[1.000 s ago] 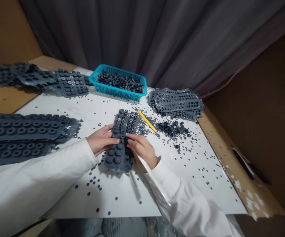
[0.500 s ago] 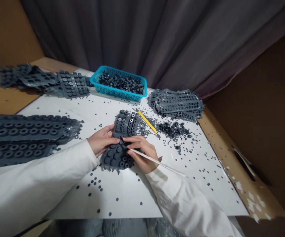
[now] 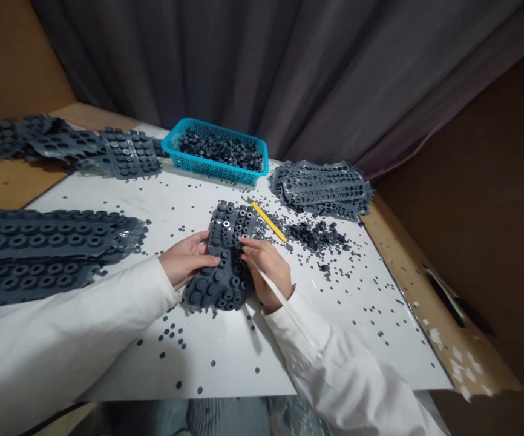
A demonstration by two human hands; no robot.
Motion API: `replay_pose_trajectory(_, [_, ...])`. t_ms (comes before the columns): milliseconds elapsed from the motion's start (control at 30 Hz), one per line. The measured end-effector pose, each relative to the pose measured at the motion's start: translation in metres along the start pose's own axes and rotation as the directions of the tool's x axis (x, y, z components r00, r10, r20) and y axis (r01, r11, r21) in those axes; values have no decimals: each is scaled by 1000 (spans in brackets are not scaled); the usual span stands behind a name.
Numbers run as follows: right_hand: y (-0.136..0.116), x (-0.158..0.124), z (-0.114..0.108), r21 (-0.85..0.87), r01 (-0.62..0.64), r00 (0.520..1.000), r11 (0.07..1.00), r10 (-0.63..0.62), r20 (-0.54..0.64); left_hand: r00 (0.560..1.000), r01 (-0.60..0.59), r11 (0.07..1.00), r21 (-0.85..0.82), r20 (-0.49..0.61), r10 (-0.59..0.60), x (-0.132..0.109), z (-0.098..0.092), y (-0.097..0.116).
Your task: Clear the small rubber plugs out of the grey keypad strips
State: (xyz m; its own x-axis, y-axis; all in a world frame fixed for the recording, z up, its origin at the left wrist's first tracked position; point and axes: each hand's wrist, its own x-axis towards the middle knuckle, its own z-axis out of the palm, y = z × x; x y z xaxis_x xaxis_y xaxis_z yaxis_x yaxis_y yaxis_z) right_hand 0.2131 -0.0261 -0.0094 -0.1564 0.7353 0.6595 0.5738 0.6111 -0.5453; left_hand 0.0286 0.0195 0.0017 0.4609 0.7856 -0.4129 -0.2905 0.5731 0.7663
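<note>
The open left hand (image 3: 187,259) presses a grey rubber keypad sheet (image 3: 220,272); the right hand (image 3: 268,269) pinches a thin white plastic strip (image 3: 256,267). A blue plastic basket (image 3: 212,171) holds many loose grey buttons (image 3: 221,151); studded grey sheets (image 3: 39,248) remain stacked by the surface's (image 3: 235,357) left edge.

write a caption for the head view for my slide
Left hand and right hand rest on a grey rubber keypad sheet on a white table

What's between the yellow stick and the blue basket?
Scattered small dark rubber bits on the white tabletop, in the head view, separate the thin yellow stick and blue perforated plastic basket.
</note>
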Motion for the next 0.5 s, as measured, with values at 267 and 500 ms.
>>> replay_pose_trajectory(267, [-17,1,-9,210,-76,997,975,72,28,994,-95,994,-53,46,97,-2,3,5])
replay_pose_trajectory(500, [-19,-1,-2,295,-50,994,954,18,109,996,-86,995,-43,12,86,-1,2,1])
